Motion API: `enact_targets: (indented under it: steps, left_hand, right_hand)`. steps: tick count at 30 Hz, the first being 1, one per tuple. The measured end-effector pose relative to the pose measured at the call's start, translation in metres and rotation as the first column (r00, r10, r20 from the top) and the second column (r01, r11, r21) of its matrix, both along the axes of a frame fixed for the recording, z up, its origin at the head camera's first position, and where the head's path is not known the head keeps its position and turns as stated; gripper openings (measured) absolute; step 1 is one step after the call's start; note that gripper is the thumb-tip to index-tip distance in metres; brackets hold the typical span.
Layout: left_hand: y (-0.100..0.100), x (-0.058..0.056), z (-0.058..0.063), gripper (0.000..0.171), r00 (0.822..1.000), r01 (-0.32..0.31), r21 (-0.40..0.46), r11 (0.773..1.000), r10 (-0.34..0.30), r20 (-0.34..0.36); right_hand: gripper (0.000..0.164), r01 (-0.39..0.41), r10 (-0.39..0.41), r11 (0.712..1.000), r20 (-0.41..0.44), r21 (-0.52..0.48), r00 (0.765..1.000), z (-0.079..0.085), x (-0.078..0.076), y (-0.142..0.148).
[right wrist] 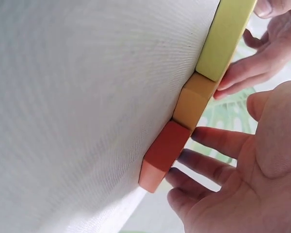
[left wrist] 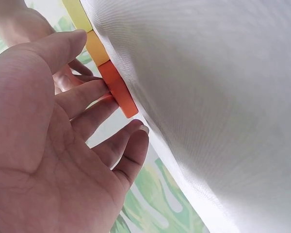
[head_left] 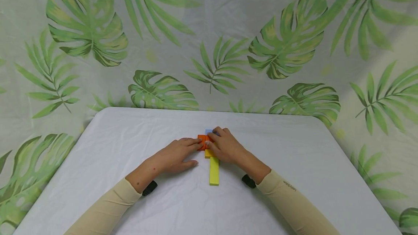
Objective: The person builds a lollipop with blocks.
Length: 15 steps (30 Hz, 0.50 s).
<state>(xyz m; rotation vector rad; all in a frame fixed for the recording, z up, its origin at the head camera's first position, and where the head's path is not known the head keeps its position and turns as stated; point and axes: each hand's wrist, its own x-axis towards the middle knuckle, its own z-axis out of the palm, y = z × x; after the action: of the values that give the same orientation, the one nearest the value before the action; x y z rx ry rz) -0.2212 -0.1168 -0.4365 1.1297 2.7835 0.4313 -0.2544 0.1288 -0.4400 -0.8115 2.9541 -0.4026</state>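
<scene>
Several flat coloured blocks lie against one another on the white-covered table. My left hand point(head_left: 174, 155) rests its fingertips on the left red-orange block point(head_left: 200, 143), thumb held apart. From the other side, my right hand point(head_left: 228, 148) touches the group with its fingers, partly covering a second red-orange block point(head_left: 207, 139). Behind them a light blue block point(head_left: 208, 131) shows in part. Nearer to me sit a yellow-orange block point(head_left: 208, 154) and a long yellow block point(head_left: 214, 171). In the right wrist view, straight fingertips press along a red-orange block's point(right wrist: 165, 150) edge.
The white cloth point(head_left: 163, 202) has slight wrinkles and covers the table to its rounded far corners. Beyond the far edge hangs a leaf-patterned curtain point(head_left: 222, 21). Dark wrist devices point(head_left: 249, 181) sit under both forearms.
</scene>
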Motion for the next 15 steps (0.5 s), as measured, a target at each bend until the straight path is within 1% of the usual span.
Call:
enact_targets:
  steps: [10, 15]
  left_hand:
    - [0.0005, -0.0010, -0.0004, 0.067, 1.000, 0.004, 0.005, 1.000, -0.004, -0.008]
    - [0.0007, -0.0010, 0.0001, 0.065, 1.000, 0.003, -0.001, 1.000, -0.003, -0.023]
  right_hand:
    - [0.054, 0.002, -0.002, 0.999, 0.005, -0.038, 1.000, -0.0012, 0.0029, 0.0024]
    - [0.054, -0.013, 0.013, 0.998, -0.006, -0.062, 1.000, -0.0021, 0.0046, 0.0046]
